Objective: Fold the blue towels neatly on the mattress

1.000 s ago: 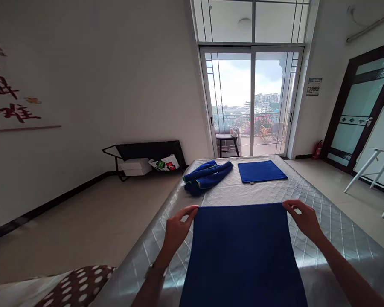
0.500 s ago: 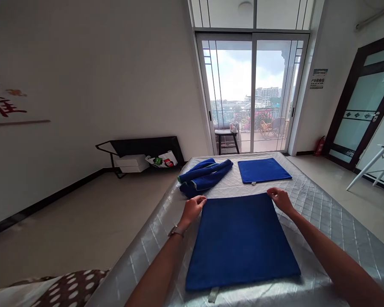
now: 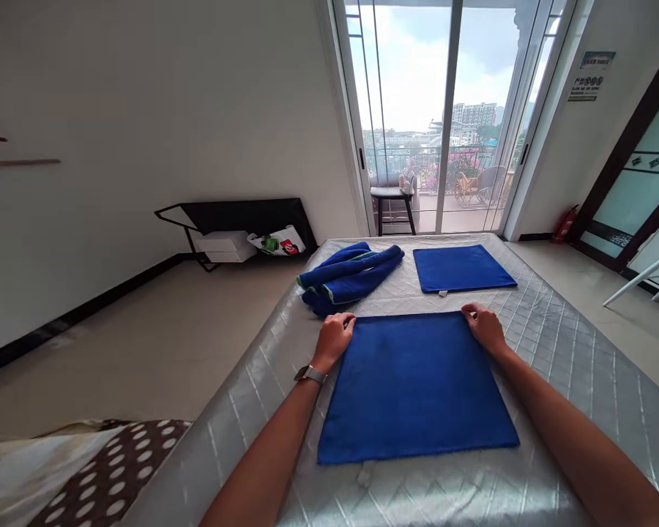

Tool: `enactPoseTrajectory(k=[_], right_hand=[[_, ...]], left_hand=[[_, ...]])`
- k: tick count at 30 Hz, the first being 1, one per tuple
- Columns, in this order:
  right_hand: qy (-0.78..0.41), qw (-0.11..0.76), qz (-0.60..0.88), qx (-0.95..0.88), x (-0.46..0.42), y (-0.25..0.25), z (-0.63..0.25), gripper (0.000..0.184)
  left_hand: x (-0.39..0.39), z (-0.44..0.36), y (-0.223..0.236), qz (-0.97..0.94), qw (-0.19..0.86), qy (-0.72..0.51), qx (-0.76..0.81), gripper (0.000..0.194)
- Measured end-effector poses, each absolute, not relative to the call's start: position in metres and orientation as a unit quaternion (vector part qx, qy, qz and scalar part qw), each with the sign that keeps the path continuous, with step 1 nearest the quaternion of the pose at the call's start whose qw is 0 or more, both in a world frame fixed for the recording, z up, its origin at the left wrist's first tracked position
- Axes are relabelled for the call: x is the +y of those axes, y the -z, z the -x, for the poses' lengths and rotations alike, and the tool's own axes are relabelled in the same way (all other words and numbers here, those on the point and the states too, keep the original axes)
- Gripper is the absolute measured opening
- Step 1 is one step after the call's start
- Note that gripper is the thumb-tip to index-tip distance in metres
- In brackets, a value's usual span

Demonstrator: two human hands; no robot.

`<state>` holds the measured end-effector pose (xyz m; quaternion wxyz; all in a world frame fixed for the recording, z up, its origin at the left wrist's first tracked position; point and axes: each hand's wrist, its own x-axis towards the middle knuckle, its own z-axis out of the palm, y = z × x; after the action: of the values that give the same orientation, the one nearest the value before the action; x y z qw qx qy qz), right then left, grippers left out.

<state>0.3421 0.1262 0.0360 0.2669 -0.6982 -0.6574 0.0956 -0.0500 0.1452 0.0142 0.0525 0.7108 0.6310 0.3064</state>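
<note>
A square blue cushion cover [image 3: 420, 391] lies spread flat on the silver quilted mattress [image 3: 560, 366]. At its far left corner my left hand [image 3: 334, 338], with a watch [image 3: 310, 374] on the wrist, pinches the fabric. My right hand [image 3: 484, 328] has the far right corner between thumb and fingers. Beyond them, a second blue cushion cover [image 3: 464, 268] rests flat with a small white tag at its near edge. A loosely folded dark blue cloth [image 3: 351, 277] with green edging lies beyond my left hand.
A brown polka-dot cloth [image 3: 118, 476] is at the lower left beside the mattress. By the left wall stands a low black frame [image 3: 247, 216] with white boxes [image 3: 225, 245] and a printed bag [image 3: 279, 241]. White metal legs [image 3: 645, 278] stand on the right. A sliding glass door [image 3: 406, 88] is ahead.
The view has tipped downward. Both hands still hold the far corners of the nearer cover. Its near edge now lies flatter, and the pale tag there no longer shows.
</note>
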Motion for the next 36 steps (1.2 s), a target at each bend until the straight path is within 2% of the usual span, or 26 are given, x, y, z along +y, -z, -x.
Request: enactPoseTrajectory(k=[3, 8, 12, 15, 19, 25, 30, 36], right_hand=[[-0.074, 0.238, 0.707, -0.662, 0.121, -0.041, -0.338, 0.030], [0.032, 0.166, 0.689, -0.704, 0.109, -0.057, -0.329, 0.039], [0.015, 0.176, 0.660, -0.730, 0.101, -0.070, -0.320, 0.047], [-0.023, 0.159, 0.651, -0.742, 0.098, -0.066, -0.312, 0.047], [-0.039, 0.118, 0.663, -0.738, 0.094, -0.046, -0.308, 0.056], [-0.034, 0.092, 0.651, -0.752, 0.096, -0.027, -0.312, 0.060], [-0.040, 0.094, 0.670, -0.735, 0.102, -0.025, -0.308, 0.059], [-0.057, 0.094, 0.671, -0.734, 0.100, -0.028, -0.308, 0.060]], left_hand=[[0.144, 0.048, -0.011, -0.721, 0.002, -0.305, 0.622, 0.027], [0.137, 0.042, -0.022, -0.728, -0.043, -0.328, 0.601, 0.028], [0.123, 0.015, -0.043, -0.761, -0.036, -0.350, 0.545, 0.027], [0.109, -0.032, -0.054, -0.826, -0.013, -0.307, 0.472, 0.029], [0.096, -0.113, -0.053, -0.908, -0.011, -0.200, 0.368, 0.034], [0.107, -0.181, -0.026, -0.905, -0.020, -0.145, 0.400, 0.046], [0.116, -0.151, -0.009, -0.868, -0.005, -0.126, 0.481, 0.058], [0.119, -0.049, -0.005, -0.823, 0.017, -0.105, 0.558, 0.065]])
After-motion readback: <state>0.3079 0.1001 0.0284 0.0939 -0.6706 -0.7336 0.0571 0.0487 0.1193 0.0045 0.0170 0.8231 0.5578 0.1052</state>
